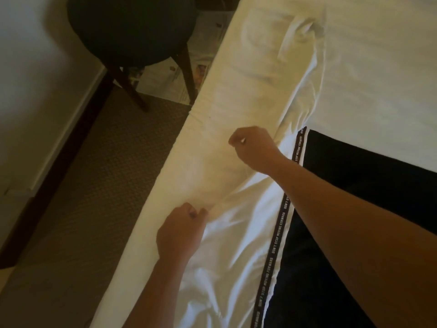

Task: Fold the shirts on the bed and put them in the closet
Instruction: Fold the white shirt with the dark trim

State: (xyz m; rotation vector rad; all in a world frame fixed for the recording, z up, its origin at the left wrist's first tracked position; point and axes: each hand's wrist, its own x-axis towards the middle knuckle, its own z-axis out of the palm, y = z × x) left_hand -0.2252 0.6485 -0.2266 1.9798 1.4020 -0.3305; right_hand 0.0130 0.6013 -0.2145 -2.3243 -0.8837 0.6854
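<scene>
A white-sheeted bed (378,55) fills the right of the view. On it lies a black-and-white shirt (248,233) with a lettered black stripe (276,242), its white part nearest the bed's edge. A dark round stool (130,29) stands on the floor beside newspapers (170,79). The right hand (254,147) and left hand (181,229) each pinch white fabric with curled fingers.
</scene>
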